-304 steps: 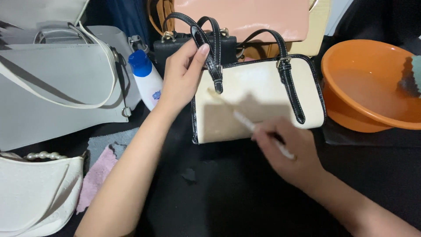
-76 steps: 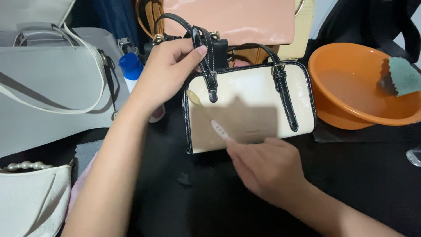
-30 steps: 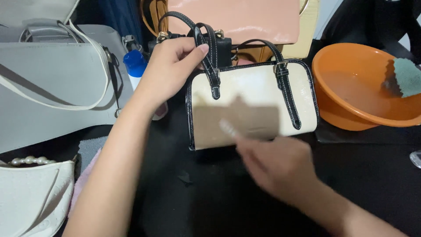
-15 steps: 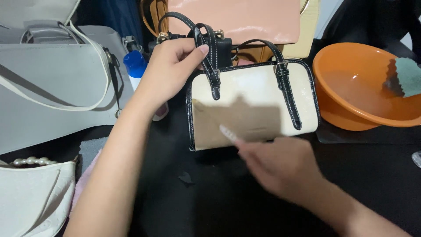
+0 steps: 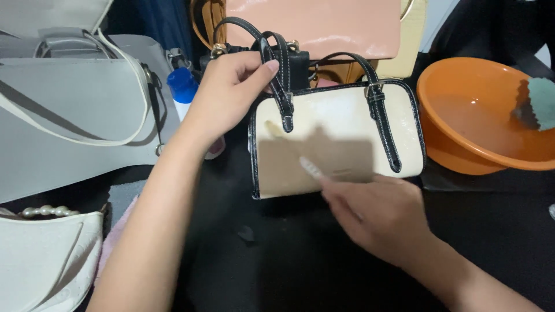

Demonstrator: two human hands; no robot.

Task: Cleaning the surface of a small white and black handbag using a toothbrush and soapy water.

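Left hand on glossy cream handbag

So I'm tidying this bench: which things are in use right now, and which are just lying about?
In use:
- cream handbag, strap held by left hand
- small white brush in right hand

Lying about:
- grey tote
- white pearl-strap bag
- pink bag
- blue-capped bottle
- orange basin
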